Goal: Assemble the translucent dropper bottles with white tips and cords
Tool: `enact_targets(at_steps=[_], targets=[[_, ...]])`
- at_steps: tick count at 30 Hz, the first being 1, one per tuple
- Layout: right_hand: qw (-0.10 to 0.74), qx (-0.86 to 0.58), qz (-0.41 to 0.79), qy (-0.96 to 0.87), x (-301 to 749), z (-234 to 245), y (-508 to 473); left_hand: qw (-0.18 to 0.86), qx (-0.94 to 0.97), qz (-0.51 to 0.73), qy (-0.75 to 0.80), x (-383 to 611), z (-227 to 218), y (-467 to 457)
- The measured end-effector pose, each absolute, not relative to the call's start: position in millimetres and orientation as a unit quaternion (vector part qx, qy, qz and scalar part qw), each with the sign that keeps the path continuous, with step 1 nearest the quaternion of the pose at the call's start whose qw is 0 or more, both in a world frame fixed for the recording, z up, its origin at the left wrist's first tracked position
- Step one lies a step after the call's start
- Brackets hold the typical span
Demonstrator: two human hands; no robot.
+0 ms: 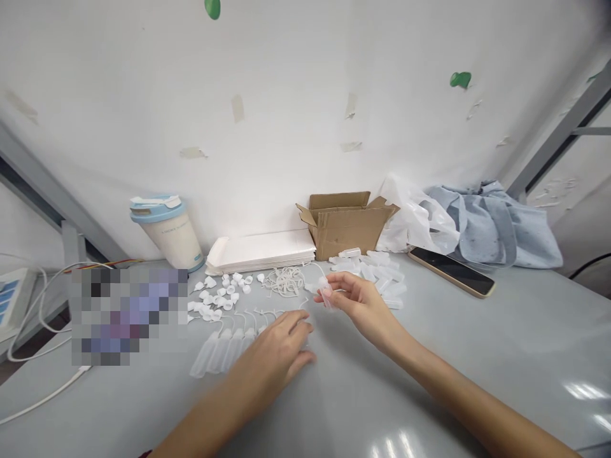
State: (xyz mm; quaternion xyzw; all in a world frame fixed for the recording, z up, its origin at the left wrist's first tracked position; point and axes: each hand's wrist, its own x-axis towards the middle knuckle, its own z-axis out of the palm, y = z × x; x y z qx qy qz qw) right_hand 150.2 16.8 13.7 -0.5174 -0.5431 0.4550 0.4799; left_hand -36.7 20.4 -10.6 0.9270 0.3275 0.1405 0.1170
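Note:
Between the thumb and fingers of my right hand (365, 305) is a small translucent plastic tube with a cord (326, 294) at its top end. My left hand (281, 346) is open, fingers loosely bent and apart, over the right end of a row of similar corded tubes (219, 353). It hides part of that row; whether it touches them I cannot tell. Small white caps (219, 299) lie scattered behind the row. A tangle of pale cords (284, 282) sits to the left of my right hand. Behind that hand lies a pile of cordless tubes (384, 272).
Along the wall stand a lidded cup (174, 238), a stack of white envelopes (262, 250), an open cardboard box (346, 232), a white plastic bag (415, 219) and a blue-grey cloth bag (501, 222). A phone (451, 272) lies right; a white cable (48, 402) crosses the left.

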Motion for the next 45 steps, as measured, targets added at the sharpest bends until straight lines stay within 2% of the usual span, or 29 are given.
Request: enact_targets(at_steps=[8,17,27,38,45], targets=[[0.474,-0.515,0.462,-0.546,151.7,6.6,19.2,0.169,0.911,0.174,0.333,-45.7,-2.0,29.1],[0.437,-0.549,0.409,-0.584,151.9,8.5,21.0,0.169,0.918,0.148,0.326,-37.7,0.2,23.1],[0.449,-0.555,0.378,-0.589,156.3,6.0,22.9,0.219,0.885,0.246,0.330,-40.8,-3.8,28.2],[0.406,-0.546,0.447,-0.581,154.0,4.0,22.3,0.169,0.903,0.120,0.377,-40.6,2.4,20.4],[0.390,-0.528,0.493,-0.571,152.9,-7.4,25.0,0.141,0.915,0.113,0.361,-43.6,3.3,20.9]])
